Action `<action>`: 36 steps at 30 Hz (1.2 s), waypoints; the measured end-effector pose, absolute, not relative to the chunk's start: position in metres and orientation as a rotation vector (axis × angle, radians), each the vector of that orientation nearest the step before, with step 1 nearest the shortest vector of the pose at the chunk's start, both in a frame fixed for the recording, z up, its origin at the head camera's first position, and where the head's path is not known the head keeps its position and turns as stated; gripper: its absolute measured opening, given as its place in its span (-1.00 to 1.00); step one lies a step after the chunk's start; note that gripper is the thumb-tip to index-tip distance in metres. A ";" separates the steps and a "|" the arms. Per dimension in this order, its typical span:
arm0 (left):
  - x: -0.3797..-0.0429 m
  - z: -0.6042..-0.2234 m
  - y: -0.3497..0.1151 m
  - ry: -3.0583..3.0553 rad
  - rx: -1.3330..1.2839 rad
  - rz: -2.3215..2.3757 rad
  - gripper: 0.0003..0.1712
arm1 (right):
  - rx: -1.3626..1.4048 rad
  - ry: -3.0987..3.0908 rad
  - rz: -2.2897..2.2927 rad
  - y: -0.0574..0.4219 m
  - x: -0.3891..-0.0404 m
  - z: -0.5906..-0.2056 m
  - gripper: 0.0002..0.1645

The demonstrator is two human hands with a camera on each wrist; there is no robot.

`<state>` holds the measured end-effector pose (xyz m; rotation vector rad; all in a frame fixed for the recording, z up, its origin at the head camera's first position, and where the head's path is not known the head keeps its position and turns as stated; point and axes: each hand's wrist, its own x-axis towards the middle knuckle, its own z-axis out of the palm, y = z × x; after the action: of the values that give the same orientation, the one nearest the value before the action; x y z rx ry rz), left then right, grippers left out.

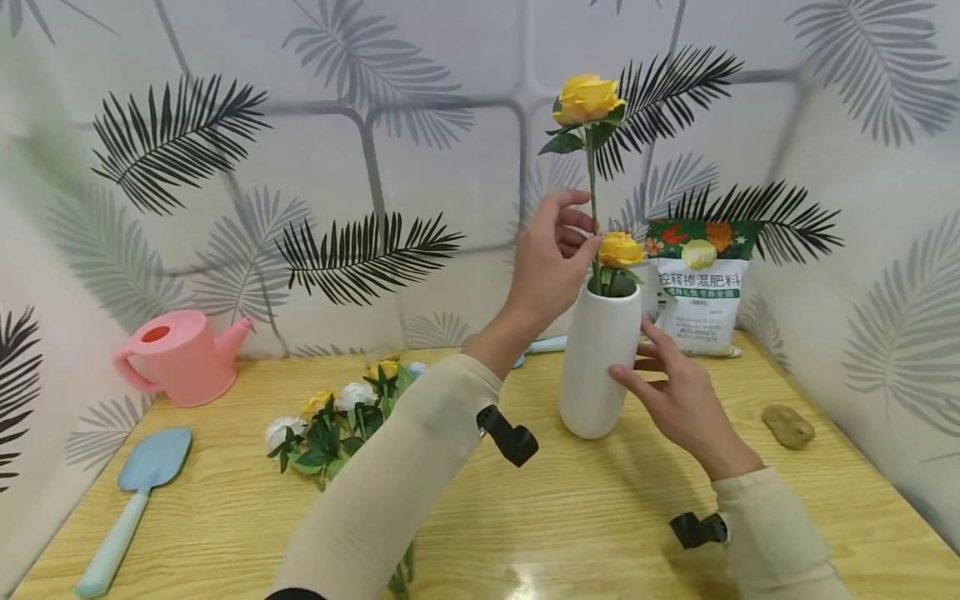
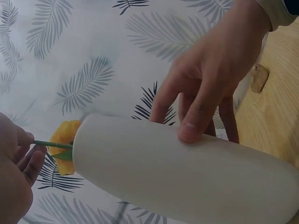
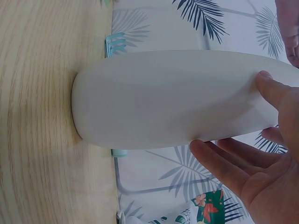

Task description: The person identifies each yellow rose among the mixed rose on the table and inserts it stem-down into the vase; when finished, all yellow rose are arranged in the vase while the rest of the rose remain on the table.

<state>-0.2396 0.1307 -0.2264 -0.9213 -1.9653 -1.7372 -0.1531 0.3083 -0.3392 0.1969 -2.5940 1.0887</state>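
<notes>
A white vase (image 1: pixel 596 367) stands upright on the wooden table. My left hand (image 1: pixel 551 250) pinches the green stem of a tall yellow rose (image 1: pixel 587 100), whose lower end runs into the vase's mouth. A second yellow rose (image 1: pixel 621 248) sits low in the vase, its bloom just above the rim. My right hand (image 1: pixel 682 400) holds the vase from its right side, thumb on the front and fingers farther round the wall. In the left wrist view, the pinched stem (image 2: pixel 51 144) enters the opening. The stem ends inside the vase are hidden.
White and yellow roses (image 1: pixel 360 400) lie left of the vase, partly behind my left sleeve. Farther left are a pink watering can (image 1: pixel 183 358) and a blue shovel (image 1: pixel 146 475). A fertilizer bag (image 1: pixel 697 292), a stone (image 1: pixel 787 426) and a blue-handled rake (image 3: pixel 116 45) are also around.
</notes>
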 end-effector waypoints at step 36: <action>-0.235 -0.262 0.132 -2.074 -0.656 -1.663 -0.78 | 0.209 -2.576 1.066 0.308 -0.155 -0.340 -0.07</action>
<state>-0.2350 0.1317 -0.2617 -0.6559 -2.0742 -1.6627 -0.1546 0.3084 -0.3402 0.2087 -2.5763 1.0657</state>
